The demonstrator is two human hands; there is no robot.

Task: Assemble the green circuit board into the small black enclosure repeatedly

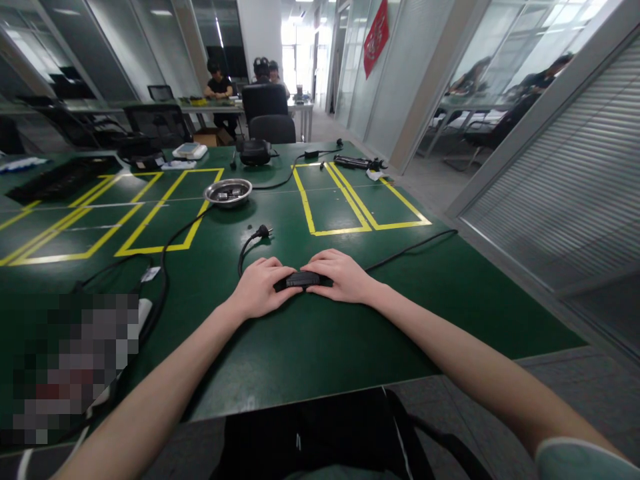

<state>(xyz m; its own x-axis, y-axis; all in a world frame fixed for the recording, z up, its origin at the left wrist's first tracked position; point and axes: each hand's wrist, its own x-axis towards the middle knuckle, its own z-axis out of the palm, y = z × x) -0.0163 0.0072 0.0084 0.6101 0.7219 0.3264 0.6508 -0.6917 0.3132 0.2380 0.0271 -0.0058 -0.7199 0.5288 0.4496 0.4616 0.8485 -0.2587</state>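
A black power adapter (303,279) lies low over the green tabletop, partly covered by fingers. My left hand (263,287) is closed on its left end, thumb at the near side and fingers on the far side. On the right end, my right hand (343,277) grips it the same way. A short cord with a two-pin plug (262,232) curves out beyond my left hand. From behind my right hand, a thin black cable (410,249) runs across to the right. The exact shape of the adapter's ends is hidden.
A metal bowl (228,193) with small metal parts stands ahead to the left. Yellow tape outlines (342,232) mark the green table (320,347). A folded black tripod (357,162) lies farther back. Cables cross the left side near a blurred patch. Several people sit beyond.
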